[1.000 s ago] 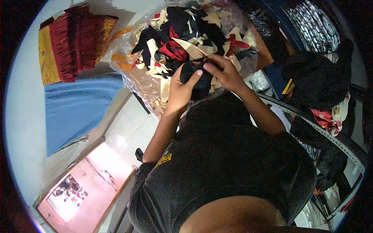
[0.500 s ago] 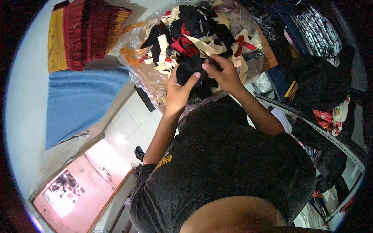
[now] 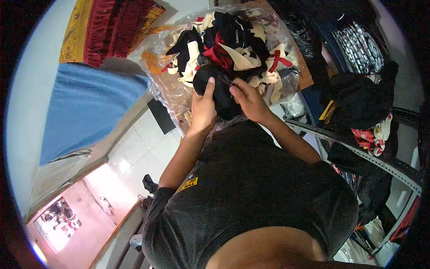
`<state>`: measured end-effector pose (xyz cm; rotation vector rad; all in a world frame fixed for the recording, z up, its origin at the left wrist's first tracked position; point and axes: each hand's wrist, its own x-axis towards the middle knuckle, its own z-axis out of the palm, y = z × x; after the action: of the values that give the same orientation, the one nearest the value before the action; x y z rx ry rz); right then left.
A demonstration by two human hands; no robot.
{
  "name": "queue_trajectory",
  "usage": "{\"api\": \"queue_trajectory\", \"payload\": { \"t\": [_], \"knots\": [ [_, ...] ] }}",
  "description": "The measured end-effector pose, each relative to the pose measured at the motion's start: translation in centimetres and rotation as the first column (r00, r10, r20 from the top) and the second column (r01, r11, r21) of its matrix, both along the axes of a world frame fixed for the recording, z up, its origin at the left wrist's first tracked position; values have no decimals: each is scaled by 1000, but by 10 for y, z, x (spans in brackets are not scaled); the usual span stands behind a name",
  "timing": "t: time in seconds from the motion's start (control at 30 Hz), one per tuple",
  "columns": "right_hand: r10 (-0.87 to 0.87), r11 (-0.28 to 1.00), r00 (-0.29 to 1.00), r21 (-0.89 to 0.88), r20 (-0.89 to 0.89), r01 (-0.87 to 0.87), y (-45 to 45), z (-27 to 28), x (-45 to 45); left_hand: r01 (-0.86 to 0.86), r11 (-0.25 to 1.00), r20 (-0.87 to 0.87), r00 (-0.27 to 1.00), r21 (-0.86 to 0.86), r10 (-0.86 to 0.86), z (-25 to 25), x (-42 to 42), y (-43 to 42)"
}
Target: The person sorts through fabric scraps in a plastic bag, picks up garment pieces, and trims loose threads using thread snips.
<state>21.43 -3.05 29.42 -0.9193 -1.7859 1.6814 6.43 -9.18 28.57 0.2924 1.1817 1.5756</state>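
Note:
A piece of black cloth (image 3: 218,94) is held in front of my chest, over the near side of a heap of fabric scraps (image 3: 242,58). My left hand (image 3: 204,110) grips its left side, thumb on top and the other fingers hidden beneath. On the right edge of the same cloth, my right hand (image 3: 251,101) is closed, with thumb and forefinger pinched together. Something dark and thin shows near those fingertips, too blurred to name. Cream, black and red pieces make up the heap, which rests on a clear plastic sheet (image 3: 172,101).
Blue cloth (image 3: 92,107) and fringed maroon cloth (image 3: 109,31) hang at the left. A perforated metal rail (image 3: 331,136) runs along the right, near black garments (image 3: 363,96) and packed shiny bundles (image 3: 358,47). White floor tiles (image 3: 150,143) show at lower left.
My right hand has moved down and in to the black cloth's edge; the dark slim tool above it no longer shows clearly. The cloth has turned and spread lower. The whole view has shifted slightly.

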Motion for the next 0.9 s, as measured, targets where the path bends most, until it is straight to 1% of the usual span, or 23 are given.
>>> {"api": "queue_trajectory", "payload": {
  "t": [0.07, 0.1, 0.13, 0.2, 0.33, 0.37, 0.43, 0.47, 0.5, 0.53, 0.6, 0.63, 0.7, 0.83, 0.9],
  "knots": [
    [28, 992, 999, 123, 44, -33, -5, -1, 0, -1, 1000, -10, 1000, 27, 1, 3, 1, 1],
    [-13, 993, 1000, 120, 16, 11, -9, -6, -1, -6, 999, -24, 1000, 48, 7, 3, 2, 1],
    [-18, 992, 1000, 125, 21, 15, -12, -9, 0, -2, 999, -20, 1000, 53, 3, 2, 2, 1],
    [-41, 996, 999, 79, -32, 44, -15, -11, -1, 28, 1000, -39, 999, -7, -29, 0, 1, 1],
    [-65, 991, 997, 119, -30, 68, -18, 2, -6, 25, 1000, -94, 995, 16, -23, 10, 3, -2],
    [-58, 991, 998, 123, -20, 60, -18, 3, -7, 31, 999, -232, 972, 13, -27, 13, 3, -5],
    [-49, 991, 999, 126, -10, 50, -20, 3, -8, 35, 999, -366, 930, 9, -29, 12, 2, -5],
    [-4, 965, 1000, 263, 12, 1, -20, 2, -7, -33, 999, -174, 984, -12, 31, 6, 0, 0],
    [38, 918, 998, 393, 41, -51, -21, 1, -7, -97, 994, 23, 995, -46, 98, 3, -2, 1],
    [42, 918, 998, 392, 43, -56, -23, 2, -7, -100, 994, 25, 995, -47, 101, 5, -3, 0],
    [50, 927, 998, 371, 36, -60, -27, 5, -8, -15, 998, 71, 997, -56, 19, 12, -8, -4],
    [54, 929, 998, 363, 35, -63, -28, 7, -9, -19, 998, 74, 997, -56, 23, 12, -10, -5],
    [-1, 941, 998, 339, 55, -18, -28, 9, -13, -23, 998, 301, 953, -58, 39, 13, -12, -6],
    [51, 915, 995, 395, 81, -79, -28, 5, -15, -74, 996, 239, 967, -50, 84, 14, -14, -12],
    [22, 923, 999, 383, 48, -39, -31, 12, -17, -56, 995, 216, 974, -84, 73, 14, -15, -13]
  ]
}}
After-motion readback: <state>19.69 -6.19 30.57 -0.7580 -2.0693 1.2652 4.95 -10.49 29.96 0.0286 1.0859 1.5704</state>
